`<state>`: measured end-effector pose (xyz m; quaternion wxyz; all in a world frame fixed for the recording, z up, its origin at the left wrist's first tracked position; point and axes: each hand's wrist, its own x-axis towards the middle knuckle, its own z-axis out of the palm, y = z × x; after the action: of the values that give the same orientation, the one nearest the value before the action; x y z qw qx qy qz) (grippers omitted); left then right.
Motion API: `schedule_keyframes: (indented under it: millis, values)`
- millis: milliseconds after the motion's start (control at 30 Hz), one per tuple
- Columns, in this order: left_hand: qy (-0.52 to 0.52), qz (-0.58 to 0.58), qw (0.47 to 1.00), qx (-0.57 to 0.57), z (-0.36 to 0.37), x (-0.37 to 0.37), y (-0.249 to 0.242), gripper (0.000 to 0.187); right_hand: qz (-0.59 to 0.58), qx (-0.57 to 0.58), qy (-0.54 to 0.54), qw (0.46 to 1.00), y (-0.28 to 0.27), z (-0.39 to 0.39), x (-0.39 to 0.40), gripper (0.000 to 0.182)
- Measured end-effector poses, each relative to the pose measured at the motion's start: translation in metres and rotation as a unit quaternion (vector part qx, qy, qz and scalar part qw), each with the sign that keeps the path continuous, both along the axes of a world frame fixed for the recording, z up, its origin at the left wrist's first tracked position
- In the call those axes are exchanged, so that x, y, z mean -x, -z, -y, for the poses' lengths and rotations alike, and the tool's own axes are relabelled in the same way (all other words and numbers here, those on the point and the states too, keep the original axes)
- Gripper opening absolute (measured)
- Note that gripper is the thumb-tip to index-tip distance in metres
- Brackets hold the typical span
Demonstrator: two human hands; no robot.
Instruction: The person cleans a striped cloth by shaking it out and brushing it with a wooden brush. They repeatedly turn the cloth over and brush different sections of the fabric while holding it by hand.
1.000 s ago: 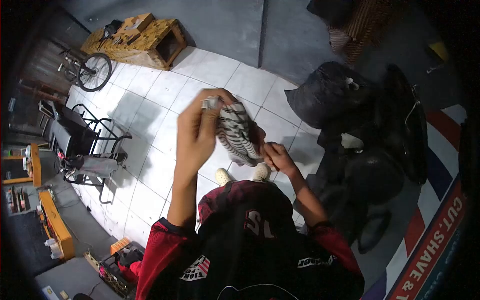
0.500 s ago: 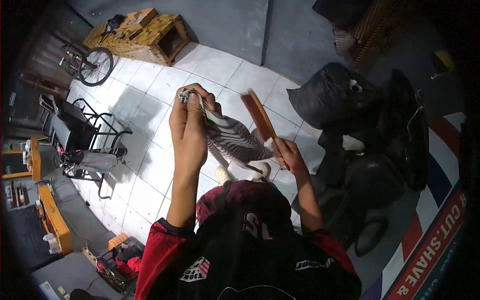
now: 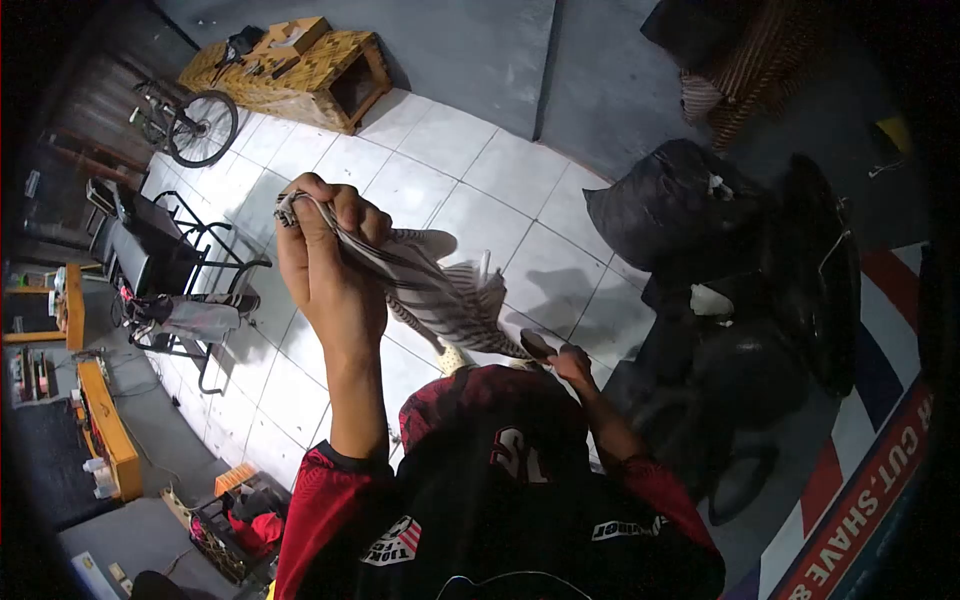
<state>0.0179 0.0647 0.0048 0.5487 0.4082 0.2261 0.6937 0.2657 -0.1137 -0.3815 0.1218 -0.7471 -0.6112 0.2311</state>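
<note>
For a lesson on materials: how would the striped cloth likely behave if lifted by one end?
The striped cloth would probably be floppy, since it sags in folds from the left hand. It is likely light, as fingers pinch just its bunched end. Its creased fabric seems unlikely to break if dropped.
</note>
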Motion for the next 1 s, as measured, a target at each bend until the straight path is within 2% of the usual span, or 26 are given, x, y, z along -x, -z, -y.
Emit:
schedule_keyframes:
  millis: [33,67,167,233,300,400,467,500,600,633,667,700,733,800,833,867,900,933,1000]
  values:
    - [-0.002,-0.002,1.0,0.007,0.001,0.001,0.002,0.016,0.025,0.02,-0.005,0.999,0.002,0.002,-0.004,0.044]
    - [0.014,-0.005,1.0,0.003,0.003,-0.002,0.0,0.017,-0.007,0.164,0.031,0.986,0.008,-0.011,-0.008,0.046]
    - [0.066,0.004,0.998,-0.003,0.004,-0.005,0.01,0.017,-0.177,0.076,0.052,0.98,-0.08,-0.054,0.013,0.04]
    - [0.07,-0.012,0.997,0.003,0.009,-0.012,0.006,0.018,-0.409,-0.015,0.067,0.91,-0.135,-0.071,0.037,0.03]
    - [0.084,-0.017,0.996,-0.007,0.011,-0.017,0.005,0.018,-0.652,0.004,0.027,0.758,-0.204,-0.08,0.06,0.024]
    - [0.103,-0.013,0.994,-0.018,0.014,-0.023,0.0,0.017,-0.693,-0.039,-0.054,0.718,-0.239,-0.088,0.086,0.022]
    - [0.149,-0.017,0.987,-0.049,0.016,-0.022,-0.008,0.018,-0.648,0.022,-0.053,0.759,-0.215,-0.093,0.082,0.021]
    - [0.136,-0.013,0.989,-0.059,0.017,-0.02,-0.011,0.018,-0.624,0.053,-0.053,0.778,-0.194,-0.097,0.08,0.021]
    - [0.078,-0.01,0.993,-0.093,0.019,-0.011,-0.016,0.018,-0.336,-0.004,-0.082,0.938,-0.085,-0.091,0.047,0.037]
    - [0.072,-0.031,0.991,-0.106,0.019,-0.008,-0.018,0.019,-0.175,0.01,-0.082,0.981,-0.026,-0.078,0.032,0.041]
    - [0.089,0.008,0.99,-0.11,0.019,-0.003,-0.014,0.018,-0.009,0.024,-0.08,0.996,0.021,-0.062,0.017,0.046]
    - [0.106,0.046,0.987,-0.114,0.019,0.001,-0.008,0.019,0.008,0.017,-0.043,0.999,0.039,-0.046,0.003,0.047]
    - [0.077,0.002,0.989,-0.123,0.021,0.001,-0.005,0.019,0.025,0.01,-0.005,1.0,0.048,-0.035,-0.006,0.048]
    - [0.02,-0.086,0.987,-0.138,0.026,-0.001,0.002,0.018,-0.002,0.071,0.043,0.997,0.048,-0.031,-0.014,0.05]
    - [-0.054,-0.173,0.969,-0.167,0.027,-0.003,0.009,0.013,-0.015,0.099,0.068,0.993,0.049,-0.031,-0.017,0.051]
    - [-0.086,-0.278,0.94,-0.181,0.025,-0.004,0.012,0.01,-0.066,0.138,0.092,0.984,-0.002,-0.043,-0.007,0.052]
    - [-0.116,-0.379,0.898,-0.192,0.024,-0.004,0.015,0.009,-0.091,0.101,0.126,0.983,-0.021,-0.051,0.004,0.052]
    - [-0.121,-0.404,0.895,-0.147,0.025,-0.007,0.022,0.009,-0.114,0.059,0.16,0.979,-0.038,-0.06,0.013,0.052]
    - [-0.121,-0.421,0.895,-0.088,0.022,-0.016,0.042,0.009,-0.287,0.078,0.159,0.941,-0.145,-0.078,0.04,0.041]
